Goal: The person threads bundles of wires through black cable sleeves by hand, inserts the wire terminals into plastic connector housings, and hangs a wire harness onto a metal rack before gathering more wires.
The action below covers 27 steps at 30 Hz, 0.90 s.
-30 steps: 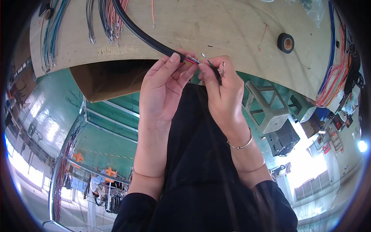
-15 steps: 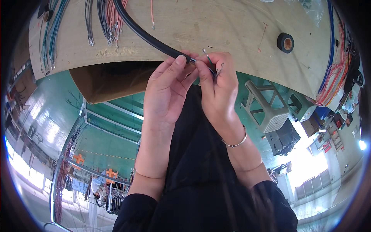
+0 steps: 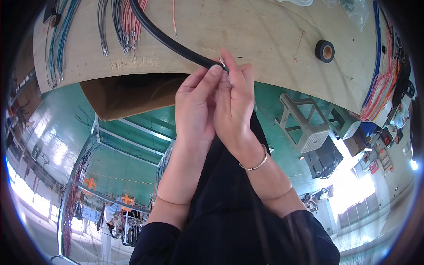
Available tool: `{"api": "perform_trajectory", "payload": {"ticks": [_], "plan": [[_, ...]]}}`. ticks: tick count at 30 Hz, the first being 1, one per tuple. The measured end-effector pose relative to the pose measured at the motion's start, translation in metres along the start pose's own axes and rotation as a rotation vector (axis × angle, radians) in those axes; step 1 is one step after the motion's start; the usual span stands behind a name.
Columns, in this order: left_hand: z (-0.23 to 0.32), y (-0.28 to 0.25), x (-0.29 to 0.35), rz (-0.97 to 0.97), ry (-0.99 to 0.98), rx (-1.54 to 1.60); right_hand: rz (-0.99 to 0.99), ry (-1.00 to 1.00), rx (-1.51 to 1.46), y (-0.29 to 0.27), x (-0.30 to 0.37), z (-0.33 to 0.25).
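A thick black tube (image 3: 170,42) curves down from the table's far side to my fingers at the near edge. My left hand (image 3: 196,97) pinches its end between thumb and fingers. Right beside it, my right hand (image 3: 234,99) is closed on thin wires (image 3: 227,69) that come out at the tube's mouth; small metal terminals show between its fingers. The two hands touch, and the wires are mostly hidden by my fingers.
Bundles of grey and salmon wires (image 3: 128,26) and green wires (image 3: 62,39) lie on the wooden table (image 3: 260,31). A black tape roll (image 3: 325,51) is to the right. Below the edge are an open cardboard box (image 3: 110,97) and a plastic stool (image 3: 304,121).
My right hand has moved left against my left hand and the tube's end, and its index finger now reaches up. My left hand has shifted slightly right.
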<state>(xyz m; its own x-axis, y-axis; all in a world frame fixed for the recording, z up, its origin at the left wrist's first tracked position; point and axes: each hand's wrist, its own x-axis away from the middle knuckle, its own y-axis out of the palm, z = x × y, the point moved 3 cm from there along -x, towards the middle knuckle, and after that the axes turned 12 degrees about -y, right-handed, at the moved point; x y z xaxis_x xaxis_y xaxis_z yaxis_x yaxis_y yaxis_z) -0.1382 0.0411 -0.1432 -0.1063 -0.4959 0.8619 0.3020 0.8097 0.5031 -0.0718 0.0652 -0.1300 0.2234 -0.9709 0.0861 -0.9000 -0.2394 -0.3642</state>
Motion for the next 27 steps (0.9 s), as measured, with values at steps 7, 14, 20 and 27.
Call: {"api": "perform_trajectory", "payload": {"ticks": [7,14,20,27], "plan": [[0.006,0.002,-0.005,0.100,0.226,-0.103,0.109,-0.246,0.274,-0.011,-0.014,0.002],[0.017,-0.003,0.000,0.051,0.141,-0.070,-0.263,-0.008,0.050,-0.036,-0.006,-0.015],[0.017,-0.003,0.002,0.005,0.040,-0.031,-0.106,-0.181,0.161,-0.029,-0.009,-0.007],[0.016,-0.004,0.000,-0.017,0.026,-0.015,-0.081,-0.138,0.244,-0.032,-0.007,-0.001]]}}
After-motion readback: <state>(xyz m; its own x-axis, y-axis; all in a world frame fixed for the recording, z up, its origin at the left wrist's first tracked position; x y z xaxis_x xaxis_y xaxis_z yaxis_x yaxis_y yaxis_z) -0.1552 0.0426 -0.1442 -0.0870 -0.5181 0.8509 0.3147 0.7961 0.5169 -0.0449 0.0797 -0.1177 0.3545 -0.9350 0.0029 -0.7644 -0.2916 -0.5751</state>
